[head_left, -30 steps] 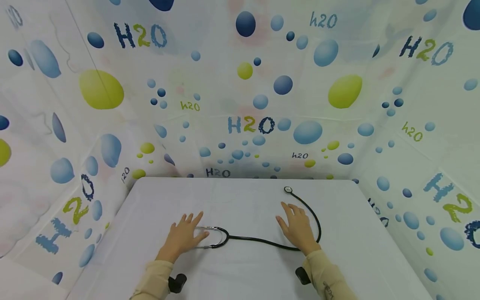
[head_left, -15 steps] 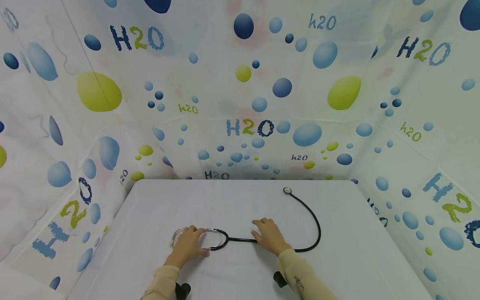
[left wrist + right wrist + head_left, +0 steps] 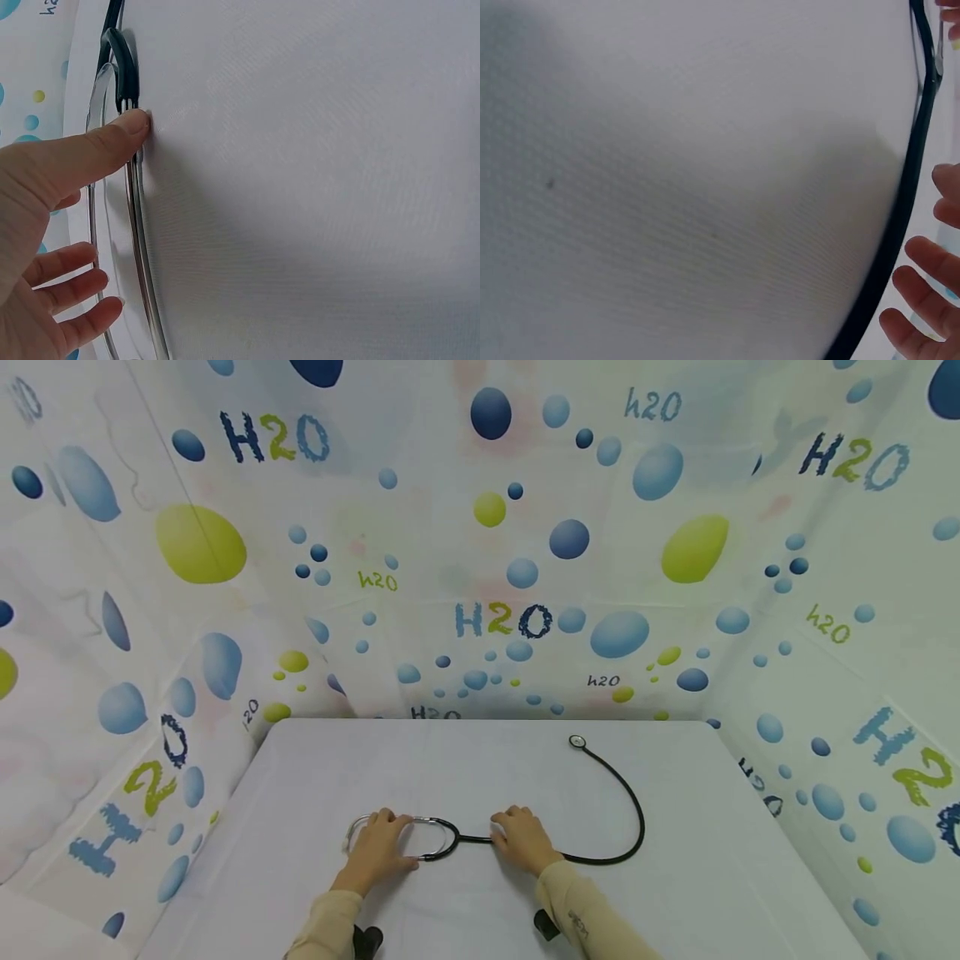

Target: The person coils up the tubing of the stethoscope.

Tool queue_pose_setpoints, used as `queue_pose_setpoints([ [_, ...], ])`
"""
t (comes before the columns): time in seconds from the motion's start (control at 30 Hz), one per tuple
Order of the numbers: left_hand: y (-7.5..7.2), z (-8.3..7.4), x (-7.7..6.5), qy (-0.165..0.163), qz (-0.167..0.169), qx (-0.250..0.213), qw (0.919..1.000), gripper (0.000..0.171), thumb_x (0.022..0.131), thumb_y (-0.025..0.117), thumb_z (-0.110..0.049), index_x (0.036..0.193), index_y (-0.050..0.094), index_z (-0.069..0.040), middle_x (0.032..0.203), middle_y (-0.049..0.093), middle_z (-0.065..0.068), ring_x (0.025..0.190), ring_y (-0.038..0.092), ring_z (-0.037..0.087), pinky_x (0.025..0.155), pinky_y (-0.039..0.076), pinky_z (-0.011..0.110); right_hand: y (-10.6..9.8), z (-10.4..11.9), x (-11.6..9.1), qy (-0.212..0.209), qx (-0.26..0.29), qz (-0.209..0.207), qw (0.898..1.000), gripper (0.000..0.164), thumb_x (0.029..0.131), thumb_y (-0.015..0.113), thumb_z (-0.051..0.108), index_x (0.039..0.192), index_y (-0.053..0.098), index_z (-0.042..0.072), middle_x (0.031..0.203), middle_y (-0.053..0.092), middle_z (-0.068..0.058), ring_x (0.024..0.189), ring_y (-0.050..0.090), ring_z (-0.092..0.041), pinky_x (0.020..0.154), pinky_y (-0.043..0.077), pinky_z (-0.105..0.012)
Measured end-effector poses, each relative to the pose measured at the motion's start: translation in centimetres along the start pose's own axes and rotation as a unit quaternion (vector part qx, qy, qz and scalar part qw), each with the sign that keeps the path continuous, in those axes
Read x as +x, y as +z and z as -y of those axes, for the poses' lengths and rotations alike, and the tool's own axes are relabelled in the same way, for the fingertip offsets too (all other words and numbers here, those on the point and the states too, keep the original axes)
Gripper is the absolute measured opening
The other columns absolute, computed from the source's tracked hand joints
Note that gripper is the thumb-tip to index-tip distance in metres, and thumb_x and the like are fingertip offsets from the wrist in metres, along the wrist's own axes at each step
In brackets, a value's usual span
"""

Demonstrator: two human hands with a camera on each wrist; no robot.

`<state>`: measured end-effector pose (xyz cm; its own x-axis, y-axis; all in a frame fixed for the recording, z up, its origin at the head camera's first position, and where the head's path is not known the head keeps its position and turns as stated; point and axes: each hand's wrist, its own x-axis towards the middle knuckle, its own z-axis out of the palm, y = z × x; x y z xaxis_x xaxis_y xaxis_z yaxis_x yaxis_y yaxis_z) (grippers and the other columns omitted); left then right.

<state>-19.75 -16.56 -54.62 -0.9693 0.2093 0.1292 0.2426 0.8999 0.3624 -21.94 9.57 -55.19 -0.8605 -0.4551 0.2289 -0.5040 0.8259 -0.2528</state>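
Note:
A stethoscope (image 3: 592, 862) with black tubing and a metal headset lies on the white table. Its round chestpiece (image 3: 577, 742) is at the back right, with the tubing curving round to it. My left hand (image 3: 375, 852) spans the headset, thumb on the near metal tube (image 3: 135, 217) and fingers against the far one. Over the tubing just right of the fork is my right hand (image 3: 522, 842), fingers bent loosely. In the right wrist view its fingers (image 3: 922, 296) are beside the black tubing (image 3: 897, 217); contact is unclear. The earpieces are partly hidden by the left hand.
The white-covered table (image 3: 315, 760) extends around the stethoscope. A wall sheet (image 3: 427, 527) printed with bubbles and "H2O" encloses the back and sides. Dark wrist-worn devices (image 3: 546, 925) show under both sleeves.
My left hand has come down from above the headset onto its metal tubes. The right hand has moved left along the tubing, closer to the fork. The stethoscope appears unmoved.

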Motion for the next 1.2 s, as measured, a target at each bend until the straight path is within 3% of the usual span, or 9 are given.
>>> queue_pose_setpoints([
  [0.13,0.2,0.1,0.2,0.007,-0.011,0.006,0.9999,0.065,0.056,0.090,-0.027,0.111,0.062,-0.005,0.099,0.051,0.015,0.091,0.048,0.030,0.077,0.044,0.046,0.5,0.0,-0.1,-0.003,-0.005,-0.005,1.000,0.018,0.082,0.070,0.015,0.098,0.069,0.006,0.088,0.063,-0.009,0.079,0.058,-0.025,0.064,0.048,-0.036],
  [0.33,0.1,0.1,0.3,0.013,-0.024,0.012,0.9996,0.080,0.053,0.091,-0.028,0.122,0.057,-0.002,0.118,0.050,0.025,0.111,0.044,0.042,0.086,0.040,0.057,0.8,0.2,-0.2,-0.008,0.001,-0.009,1.000,0.006,0.080,0.071,0.011,0.086,0.071,0.008,0.076,0.061,-0.003,0.069,0.056,-0.018,0.060,0.045,-0.030],
  [0.53,0.1,0.2,0.4,0.004,0.005,0.030,0.9995,0.076,0.058,0.089,-0.033,0.121,0.058,-0.003,0.114,0.057,0.019,0.112,0.049,0.038,0.084,0.037,0.059,0.5,0.4,-0.4,0.008,0.009,0.035,0.999,0.007,0.081,0.072,0.009,0.088,0.070,0.009,0.078,0.061,-0.002,0.070,0.057,-0.018,0.065,0.046,-0.031],
  [0.63,0.2,0.2,0.2,-0.004,0.018,0.028,0.9994,0.075,0.059,0.088,-0.035,0.121,0.058,-0.005,0.111,0.058,0.016,0.108,0.050,0.036,0.082,0.035,0.058,0.2,0.3,-0.4,0.018,0.021,0.035,0.999,0.006,0.084,0.068,0.007,0.090,0.069,0.007,0.081,0.059,-0.004,0.072,0.058,-0.019,0.066,0.047,-0.031],
  [0.83,0.4,-0.2,0.0,-0.009,0.017,0.018,0.9996,0.074,0.059,0.087,-0.032,0.121,0.057,-0.005,0.106,0.058,0.015,0.100,0.052,0.034,0.081,0.033,0.056,-1.6,-0.5,0.2,0.020,0.052,-0.050,0.997,0.007,0.086,0.065,0.001,0.092,0.066,0.001,0.086,0.053,-0.007,0.070,0.059,-0.019,0.063,0.050,-0.029],
  [0.97,0.5,-1.0,0.0,0.004,-0.002,0.010,0.9999,0.065,0.063,0.084,-0.026,0.117,0.056,-0.003,0.102,0.059,0.014,0.092,0.057,0.031,0.077,0.041,0.050,-3.3,-0.9,0.6,-0.001,0.062,-0.113,0.992,0.007,0.085,0.065,-0.001,0.092,0.065,0.000,0.086,0.052,-0.008,0.068,0.059,-0.018,0.061,0.049,-0.027],
  [1.07,0.3,-1.9,0.1,0.013,-0.019,-0.019,0.9996,0.054,0.064,0.080,-0.020,0.108,0.054,-0.004,0.089,0.060,0.008,0.076,0.058,0.023,0.065,0.046,0.039,-4.2,-1.2,0.9,-0.018,0.060,-0.158,0.985,0.009,0.083,0.067,-0.002,0.092,0.065,0.000,0.085,0.053,-0.008,0.068,0.058,-0.016,0.060,0.049,-0.025],
  [1.2,-0.5,-3.3,0.4,0.022,-0.043,-0.091,0.9947,0.042,0.063,0.075,-0.013,0.099,0.053,-0.007,0.070,0.054,-0.004,0.056,0.045,0.010,0.051,0.038,0.026,-5.3,-1.8,1.2,-0.009,0.072,-0.197,0.978,0.010,0.082,0.069,-0.001,0.091,0.064,-0.001,0.083,0.056,-0.009,0.069,0.058,-0.017,0.060,0.049,-0.027],
])
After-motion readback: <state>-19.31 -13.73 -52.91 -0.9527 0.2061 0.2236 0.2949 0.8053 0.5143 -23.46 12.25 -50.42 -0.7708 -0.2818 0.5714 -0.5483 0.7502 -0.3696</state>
